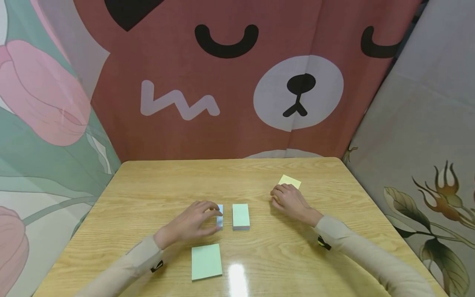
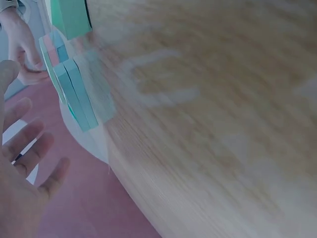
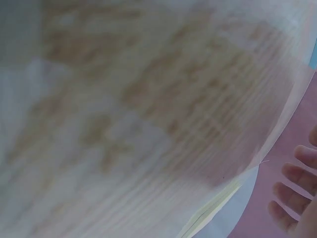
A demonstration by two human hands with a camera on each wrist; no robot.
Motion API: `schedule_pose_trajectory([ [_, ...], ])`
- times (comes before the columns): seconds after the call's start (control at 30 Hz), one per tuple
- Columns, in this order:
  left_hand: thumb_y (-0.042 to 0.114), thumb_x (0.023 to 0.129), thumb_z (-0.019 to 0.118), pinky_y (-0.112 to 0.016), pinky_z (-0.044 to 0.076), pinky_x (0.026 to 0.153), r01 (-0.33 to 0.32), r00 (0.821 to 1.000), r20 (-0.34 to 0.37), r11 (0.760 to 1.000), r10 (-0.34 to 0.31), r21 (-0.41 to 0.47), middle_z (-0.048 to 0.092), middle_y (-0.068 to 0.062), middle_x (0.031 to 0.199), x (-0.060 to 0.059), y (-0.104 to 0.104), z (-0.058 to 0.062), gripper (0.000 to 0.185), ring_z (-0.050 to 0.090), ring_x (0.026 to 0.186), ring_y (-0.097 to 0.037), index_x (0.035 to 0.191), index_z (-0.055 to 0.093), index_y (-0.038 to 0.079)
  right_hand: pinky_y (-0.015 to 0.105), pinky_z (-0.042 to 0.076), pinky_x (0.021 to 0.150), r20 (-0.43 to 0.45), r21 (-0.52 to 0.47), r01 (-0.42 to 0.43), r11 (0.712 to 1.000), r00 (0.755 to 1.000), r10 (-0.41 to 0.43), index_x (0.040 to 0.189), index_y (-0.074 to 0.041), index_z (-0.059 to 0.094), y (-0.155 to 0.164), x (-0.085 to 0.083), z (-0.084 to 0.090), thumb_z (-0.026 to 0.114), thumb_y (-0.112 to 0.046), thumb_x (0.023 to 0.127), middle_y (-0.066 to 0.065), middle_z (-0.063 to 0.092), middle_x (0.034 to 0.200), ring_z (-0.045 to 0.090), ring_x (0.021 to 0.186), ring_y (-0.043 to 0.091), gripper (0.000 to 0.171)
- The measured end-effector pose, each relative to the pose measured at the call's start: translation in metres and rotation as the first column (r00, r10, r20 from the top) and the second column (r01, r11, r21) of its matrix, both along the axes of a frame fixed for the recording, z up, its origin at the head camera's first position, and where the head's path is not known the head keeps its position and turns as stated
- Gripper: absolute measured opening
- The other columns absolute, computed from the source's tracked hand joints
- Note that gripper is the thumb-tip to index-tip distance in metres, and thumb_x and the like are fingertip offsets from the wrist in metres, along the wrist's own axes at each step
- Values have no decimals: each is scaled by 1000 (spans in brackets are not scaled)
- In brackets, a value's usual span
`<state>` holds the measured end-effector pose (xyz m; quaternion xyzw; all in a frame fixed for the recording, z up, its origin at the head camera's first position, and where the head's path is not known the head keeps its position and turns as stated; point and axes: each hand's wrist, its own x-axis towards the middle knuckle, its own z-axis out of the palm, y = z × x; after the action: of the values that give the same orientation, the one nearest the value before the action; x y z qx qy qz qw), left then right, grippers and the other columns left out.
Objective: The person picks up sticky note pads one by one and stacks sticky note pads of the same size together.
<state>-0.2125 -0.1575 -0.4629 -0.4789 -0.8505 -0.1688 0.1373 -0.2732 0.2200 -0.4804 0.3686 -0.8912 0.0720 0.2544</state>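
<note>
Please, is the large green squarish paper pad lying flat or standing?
Flat: the pad shows its whole broad face upward on the light wooden table.

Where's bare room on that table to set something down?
Free table: the far-left corner, beyond the left hand; the front, between green pad and right sleeve. Crowded: around that hand, blue pad and small stack; also at the right hand and yellow pad.

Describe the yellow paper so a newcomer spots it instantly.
On the wooden table, look right of centre, toward the back edge. In the head view, the right hand covers part of the yellow paper. It alone is yellow, unlike the large green pad, small green stack and blue paper.
</note>
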Motion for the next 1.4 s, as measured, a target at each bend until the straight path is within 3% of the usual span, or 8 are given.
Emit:
schedule_pose_trajectory([
  [0.17, 41, 95, 64, -38, 49, 88, 4, 1000, -15, 1000, -4, -5, 58, 3, 113, 4, -3, -3, 34, 55, 103, -13, 115, 70, 14, 41, 50, 78, 15, 11, 9, 1000, 1000, -10, 91, -9, 71, 1, 1, -3, 66, -13, 88, 5, 67, 95, 61, 89, 25, 7],
  [0.43, 38, 94, 66, -34, 50, 82, 27, 999, -42, 1000, -27, 5, 59, 3, 110, 8, -5, -5, 31, 55, 98, -12, 110, 72, 12, 42, 49, 83, 57, 52, 45, 998, 997, -48, 94, -9, 70, 2, 1, -3, 66, -15, 89, 6, 66, 100, 60, 94, 25, 9],
  [0.9, 34, 92, 70, -37, 51, 89, 40, 998, 40, 998, -38, -45, 62, 2, 115, 23, -5, -4, 30, 56, 103, -13, 116, 70, 15, 46, 49, 83, 73, 99, 77, 992, 994, -85, 100, -7, 68, 7, 1, 3, 69, -18, 89, 9, 62, 104, 58, 95, 29, 16],
  [1.2, 35, 91, 72, -38, 51, 91, 28, 999, 27, 998, -27, -58, 63, 0, 115, 27, -5, -4, 36, 59, 105, -15, 118, 68, 12, 48, 51, 81, 79, 155, 126, 980, 987, -139, 110, 0, 63, 11, 1, 6, 68, -22, 88, 14, 59, 111, 57, 100, 32, 32],
  [1.4, 42, 95, 64, -40, 49, 96, 23, 999, 51, 995, -18, -101, 62, 0, 119, 31, -7, -5, 38, 57, 110, -15, 120, 67, 14, 48, 51, 81, 99, 168, 136, 976, 983, -154, 113, 1, 62, 11, 2, 9, 69, -24, 89, 14, 59, 113, 57, 102, 33, 36],
])
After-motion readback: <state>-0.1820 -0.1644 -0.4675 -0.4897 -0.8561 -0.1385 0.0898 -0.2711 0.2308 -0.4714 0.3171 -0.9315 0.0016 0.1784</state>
